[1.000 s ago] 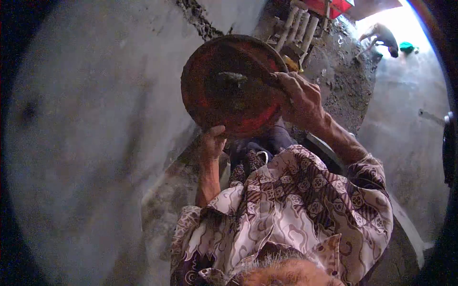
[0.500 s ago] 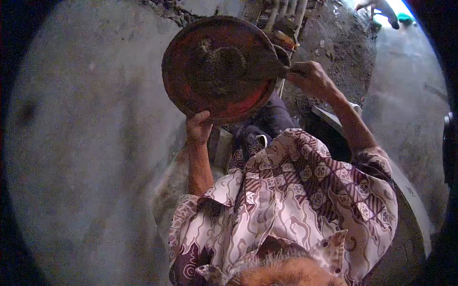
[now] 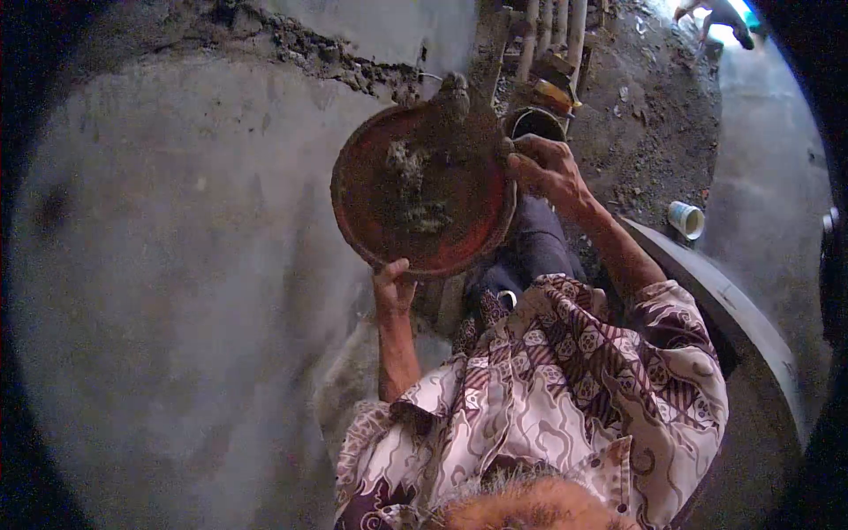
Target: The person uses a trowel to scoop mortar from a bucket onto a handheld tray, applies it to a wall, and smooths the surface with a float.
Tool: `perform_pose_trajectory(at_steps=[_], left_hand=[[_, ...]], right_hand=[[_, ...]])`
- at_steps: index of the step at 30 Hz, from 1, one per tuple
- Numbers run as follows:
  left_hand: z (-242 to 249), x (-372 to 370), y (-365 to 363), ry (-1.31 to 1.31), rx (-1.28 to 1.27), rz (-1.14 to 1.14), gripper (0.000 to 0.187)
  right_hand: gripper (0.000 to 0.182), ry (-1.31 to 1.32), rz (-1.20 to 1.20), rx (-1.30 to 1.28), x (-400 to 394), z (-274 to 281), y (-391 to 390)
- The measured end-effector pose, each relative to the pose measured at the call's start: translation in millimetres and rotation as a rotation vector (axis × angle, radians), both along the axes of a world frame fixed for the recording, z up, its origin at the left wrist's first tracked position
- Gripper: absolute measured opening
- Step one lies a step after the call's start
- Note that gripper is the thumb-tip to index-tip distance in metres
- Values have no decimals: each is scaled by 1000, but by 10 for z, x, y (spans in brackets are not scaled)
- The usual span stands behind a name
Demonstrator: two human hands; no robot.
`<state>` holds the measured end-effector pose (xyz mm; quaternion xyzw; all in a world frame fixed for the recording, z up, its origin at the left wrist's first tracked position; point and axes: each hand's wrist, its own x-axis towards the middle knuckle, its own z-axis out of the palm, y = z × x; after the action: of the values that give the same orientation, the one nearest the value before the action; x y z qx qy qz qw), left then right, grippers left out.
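A round, shallow reddish-brown basin [image 3: 367,225] hangs tilted in front of me, with wet grey mortar [image 3: 411,168] spread inside it. My left hand [image 3: 394,287] grips its near rim, thumb on top. At the right rim, my right hand [image 3: 549,172] is closed around the handle end of a dark trowel [image 3: 484,132]. The trowel's blade is hard to make out against the dark inside of the basin. A grey lump of mortar [image 3: 455,95] shows at the basin's far edge.
A dark-mouthed container [image 3: 534,125] stands just beyond my right hand, near several pale poles [image 3: 552,40]. A white cup [image 3: 686,220] lies on its side at the right. Broken, rough masonry [image 3: 327,62] runs along the grey concrete surface [image 3: 194,247].
The basin and my left hand have shifted right and down in view. My right hand has turned the trowel, its blade swinging toward the far rim. The dark-mouthed container shows more fully.
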<state>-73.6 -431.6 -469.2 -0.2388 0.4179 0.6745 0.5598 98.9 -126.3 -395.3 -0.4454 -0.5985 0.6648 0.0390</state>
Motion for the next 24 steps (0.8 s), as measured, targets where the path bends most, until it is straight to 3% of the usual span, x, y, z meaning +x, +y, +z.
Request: perform_pose_trajectory(at_steps=[2,3,5,6,8,10,11,12,13,14,15,18,19,21,22,24], left_hand=[[49,62,38,3,-56,55,47],[-12,80,-314,16,-78,54,47],[-280,78,-1164,-151,220,126,31],[16,107,-1029,-138,199,126,31],[814,165,-479,139,-329,131,41],[891,178,-1136,154,-290,146,46],[886,189,-1347,156,-229,160,51],[1026,223,-1212,161,-228,172,51],[1317,307,-884,264,-318,167,58],[1612,410,-576,365,-409,163,66],[1862,538,-357,274,-486,250,43],[1977,775,-1048,130,-504,241,42],[1822,797,-1364,124,-502,249,42],[1469,809,-1893,106,25,295,45],[1558,766,-1688,102,27,304,45],[1839,627,-1019,108,-818,557,36]], right_hand=[[28,-10,-44,-28,51,-113,186],[28,34,-184,-28,40,-210,209],[28,76,-384,-100,94,-489,316],[28,84,-385,-123,66,-517,348],[25,-22,-505,260,11,-610,371],[21,-47,-604,348,-123,-994,238],[19,-114,-687,545,-329,-982,199],[17,-181,-768,742,-545,-965,124],[14,-252,-796,693,-758,-994,-7],[14,-330,-643,479,-977,-1132,-141],[15,-411,-483,269,-1161,-1237,-213],[18,86,-429,503,-1776,-1071,-288],[20,162,-441,613,-1915,-798,-209],[21,165,-546,599,-1985,-382,-54],[23,167,-661,581,-2020,-298,-23],[28,76,-661,533,-2010,-768,-182]])
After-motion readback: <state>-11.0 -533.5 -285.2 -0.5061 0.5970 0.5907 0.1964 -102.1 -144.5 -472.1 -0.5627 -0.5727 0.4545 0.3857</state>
